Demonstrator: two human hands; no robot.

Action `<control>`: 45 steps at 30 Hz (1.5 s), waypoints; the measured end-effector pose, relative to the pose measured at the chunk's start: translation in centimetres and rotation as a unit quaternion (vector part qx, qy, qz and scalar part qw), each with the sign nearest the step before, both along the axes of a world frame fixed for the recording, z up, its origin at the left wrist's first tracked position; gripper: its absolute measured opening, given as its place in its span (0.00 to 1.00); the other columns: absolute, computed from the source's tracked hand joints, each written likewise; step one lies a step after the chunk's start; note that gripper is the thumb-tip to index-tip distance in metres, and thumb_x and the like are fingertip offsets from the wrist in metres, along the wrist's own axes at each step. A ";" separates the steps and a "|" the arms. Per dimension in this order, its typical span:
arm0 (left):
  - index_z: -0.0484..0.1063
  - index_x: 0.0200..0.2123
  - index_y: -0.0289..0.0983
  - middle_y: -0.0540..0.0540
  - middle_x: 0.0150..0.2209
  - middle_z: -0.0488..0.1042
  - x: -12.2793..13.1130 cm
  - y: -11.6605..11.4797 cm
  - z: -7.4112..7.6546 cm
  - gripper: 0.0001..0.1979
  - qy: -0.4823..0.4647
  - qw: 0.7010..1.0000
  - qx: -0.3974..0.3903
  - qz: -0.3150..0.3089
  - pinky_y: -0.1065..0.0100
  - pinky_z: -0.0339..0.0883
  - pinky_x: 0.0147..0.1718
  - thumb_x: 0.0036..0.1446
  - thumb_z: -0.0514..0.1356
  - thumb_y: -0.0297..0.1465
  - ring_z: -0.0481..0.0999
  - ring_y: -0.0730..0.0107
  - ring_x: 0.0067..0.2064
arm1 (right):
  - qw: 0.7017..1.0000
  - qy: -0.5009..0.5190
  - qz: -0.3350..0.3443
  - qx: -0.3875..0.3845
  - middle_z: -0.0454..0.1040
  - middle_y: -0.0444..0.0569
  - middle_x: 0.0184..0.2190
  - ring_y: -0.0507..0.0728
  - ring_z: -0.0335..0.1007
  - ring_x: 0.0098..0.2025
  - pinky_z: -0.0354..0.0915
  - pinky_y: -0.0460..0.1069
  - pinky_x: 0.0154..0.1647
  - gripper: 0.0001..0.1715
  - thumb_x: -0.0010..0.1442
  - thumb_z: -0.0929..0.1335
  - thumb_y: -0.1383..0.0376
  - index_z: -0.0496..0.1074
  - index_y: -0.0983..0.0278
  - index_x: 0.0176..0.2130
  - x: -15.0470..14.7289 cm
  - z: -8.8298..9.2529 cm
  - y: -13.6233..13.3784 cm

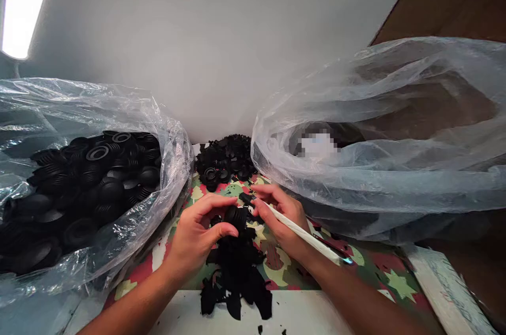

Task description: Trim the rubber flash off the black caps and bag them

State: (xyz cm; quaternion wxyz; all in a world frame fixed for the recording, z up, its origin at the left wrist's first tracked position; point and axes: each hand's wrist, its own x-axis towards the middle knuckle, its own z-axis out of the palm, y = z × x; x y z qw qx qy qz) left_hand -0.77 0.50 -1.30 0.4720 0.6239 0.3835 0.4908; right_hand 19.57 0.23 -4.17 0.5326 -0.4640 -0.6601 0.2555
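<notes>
My left hand (200, 227) is closed around a black ribbed rubber part (236, 215), gripping it between thumb and fingers above the patterned cloth. To its right, my right hand (282, 213) holds a long white stick-like tool (300, 232), which slants down along the wrist. Near the right fingertips is a small black scrap (247, 198); whether the fingers touch it is hard to tell. Torn black scraps (237, 271) lie heaped below and between both hands.
On the left, a clear plastic bag (174, 150) holds many black ribbed parts (106, 187). Another clear bag (395, 182) stands open at the right. A pile of black pieces (227, 155) sits at the back by the wall (221, 50). Patterned cloth (276, 261) covers the surface.
</notes>
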 end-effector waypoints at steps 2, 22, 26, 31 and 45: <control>0.85 0.39 0.45 0.48 0.37 0.83 -0.1 0.1 0.0 0.13 0.040 0.998 0.047 0.004 0.69 0.73 0.44 0.48 0.76 0.32 0.79 0.65 0.41 | 0.998 0.058 -0.011 -0.014 0.83 0.48 0.38 0.56 0.81 0.35 0.74 0.49 0.36 0.13 0.66 0.69 0.59 0.74 0.60 0.49 -0.2 0.2 -0.5; 0.86 0.39 0.44 0.45 0.36 0.82 0.1 -0.2 1.1 0.11 0.049 0.997 -0.055 -0.017 0.68 0.70 0.37 0.57 0.69 0.42 0.78 0.65 0.37 | 0.983 -0.091 -0.021 0.160 0.81 0.47 0.33 0.55 0.79 0.34 0.74 0.49 0.37 0.10 0.67 0.65 0.70 0.74 0.60 0.45 0.3 2.3 -2.1; 0.84 0.43 0.41 0.43 0.41 0.82 0.6 0.0 0.7 0.21 -0.066 0.957 -0.274 -0.073 0.71 0.68 0.29 0.54 0.68 0.50 0.79 0.65 0.36 | 0.977 -0.201 -0.017 0.063 0.83 0.48 0.35 0.55 0.79 0.35 0.74 0.47 0.34 0.19 0.71 0.59 0.68 0.74 0.60 0.54 3.9 1.8 -4.2; 0.83 0.43 0.38 0.45 0.34 0.81 1.2 -0.1 0.4 0.24 -0.081 0.933 -0.332 -0.117 0.72 0.67 0.32 0.43 0.77 0.42 0.78 0.67 0.35 | 0.904 -0.393 -0.142 0.088 0.84 0.54 0.41 0.62 0.81 0.40 0.75 0.55 0.40 0.17 0.71 0.62 0.65 0.80 0.61 0.46 8.5 -3.3 -7.5; 0.83 0.37 0.37 0.49 0.31 0.77 1.3 -0.9 1.1 0.11 -0.036 0.961 -0.246 -0.120 0.73 0.66 0.27 0.47 0.71 0.30 0.70 0.74 0.29 | 0.971 -0.063 -0.116 -0.201 0.81 0.49 0.26 0.54 0.73 0.21 0.69 0.46 0.20 0.25 0.68 0.64 0.52 0.80 0.62 0.53 4.4 -0.4 -7.5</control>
